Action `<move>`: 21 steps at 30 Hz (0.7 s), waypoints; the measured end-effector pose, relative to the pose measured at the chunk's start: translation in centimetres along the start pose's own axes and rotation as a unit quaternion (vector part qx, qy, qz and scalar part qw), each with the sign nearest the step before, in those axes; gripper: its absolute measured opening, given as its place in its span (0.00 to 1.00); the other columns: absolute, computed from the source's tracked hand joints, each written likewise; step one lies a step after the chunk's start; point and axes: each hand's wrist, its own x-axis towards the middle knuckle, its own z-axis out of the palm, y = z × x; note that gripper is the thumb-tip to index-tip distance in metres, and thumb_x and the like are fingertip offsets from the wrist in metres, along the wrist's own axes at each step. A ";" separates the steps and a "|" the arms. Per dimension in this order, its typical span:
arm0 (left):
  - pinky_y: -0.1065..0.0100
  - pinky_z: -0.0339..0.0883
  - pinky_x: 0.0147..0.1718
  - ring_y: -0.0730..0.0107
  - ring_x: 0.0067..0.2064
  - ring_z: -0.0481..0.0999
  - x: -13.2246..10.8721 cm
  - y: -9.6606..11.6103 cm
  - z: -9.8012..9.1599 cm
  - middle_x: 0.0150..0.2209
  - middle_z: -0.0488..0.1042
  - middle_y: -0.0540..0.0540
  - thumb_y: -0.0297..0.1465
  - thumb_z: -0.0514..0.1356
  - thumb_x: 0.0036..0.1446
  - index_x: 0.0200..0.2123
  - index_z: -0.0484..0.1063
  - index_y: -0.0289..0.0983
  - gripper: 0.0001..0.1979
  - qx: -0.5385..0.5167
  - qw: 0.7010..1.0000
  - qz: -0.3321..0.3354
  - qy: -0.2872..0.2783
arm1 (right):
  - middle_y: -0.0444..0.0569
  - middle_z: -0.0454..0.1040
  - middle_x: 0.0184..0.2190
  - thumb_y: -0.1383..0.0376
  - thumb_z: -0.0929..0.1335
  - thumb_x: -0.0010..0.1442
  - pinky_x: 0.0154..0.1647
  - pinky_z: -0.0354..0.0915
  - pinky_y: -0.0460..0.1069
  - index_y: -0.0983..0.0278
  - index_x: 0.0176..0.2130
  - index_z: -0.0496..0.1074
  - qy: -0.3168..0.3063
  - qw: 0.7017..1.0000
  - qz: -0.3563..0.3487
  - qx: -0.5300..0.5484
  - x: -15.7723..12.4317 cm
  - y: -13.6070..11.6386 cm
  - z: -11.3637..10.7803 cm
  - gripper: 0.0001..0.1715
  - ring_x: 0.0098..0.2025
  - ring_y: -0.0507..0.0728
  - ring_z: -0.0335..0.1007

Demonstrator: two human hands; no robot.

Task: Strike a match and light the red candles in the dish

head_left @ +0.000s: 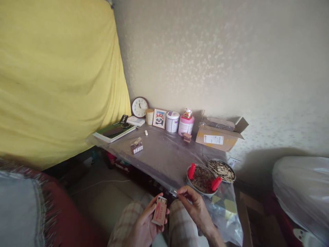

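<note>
In my left hand lies a red-and-tan matchbox, its tray slid partly out at the top so that match heads show. The fingers wrap round the box from both sides. My right hand is just to the right, thumb and forefinger pinched on a thin pale sliver that looks like a matchstick. Beyond the right hand stands a bowl of dark, fine material with two red clips on its rim. Behind it, a second bowl holds many loose matchsticks.
On the plastic-covered table stand a bundle of small boxes, a white cap-like piece, a green book, a clock, a panda picture, two canisters and an open carton. A yellow curtain hangs left.
</note>
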 end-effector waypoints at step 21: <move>0.66 0.69 0.32 0.65 0.32 0.81 -0.6 0.5 0.9 0.36 0.84 0.38 0.30 0.57 0.61 0.52 0.71 0.38 0.16 -0.035 0.999 0.037 0.007 | 0.40 0.73 0.25 0.56 0.78 0.49 0.33 0.61 0.43 0.62 0.33 0.77 0.042 0.925 0.121 0.358 -0.1 -2.9 1.6 0.15 0.27 0.48 0.65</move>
